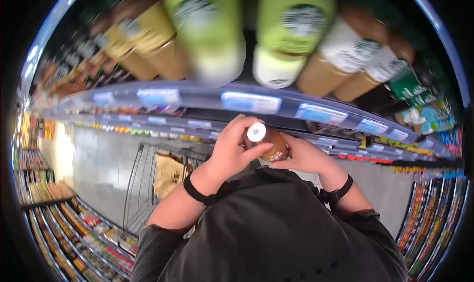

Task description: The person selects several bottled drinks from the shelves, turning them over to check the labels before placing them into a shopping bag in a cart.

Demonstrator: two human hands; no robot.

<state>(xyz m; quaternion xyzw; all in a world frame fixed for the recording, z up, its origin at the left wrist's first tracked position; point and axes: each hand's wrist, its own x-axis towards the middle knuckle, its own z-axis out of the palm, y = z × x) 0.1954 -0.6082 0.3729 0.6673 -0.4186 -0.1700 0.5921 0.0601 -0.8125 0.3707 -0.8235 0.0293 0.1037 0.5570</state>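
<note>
A small brown bottle (275, 149) with a white cap (256, 132) is held between both my hands in front of my chest, its cap tilted up toward me. My left hand (239, 146) wraps the cap end, thumb lying across the bottle just below the cap. On the other side, my right hand (299, 154) grips the body near its base. Part of the bottle is hidden behind my fingers. Just beyond my hands runs the shelf edge with blue-and-white price tags (251, 102).
Green-and-white bottles (295, 30) and brown bottles with pale labels (345, 47) line the shelf above my hands. A wire shopping cart (132, 183) carrying a brown paper bag (168, 174) stands at my left. Stocked shelves (79, 237) rise behind on both sides.
</note>
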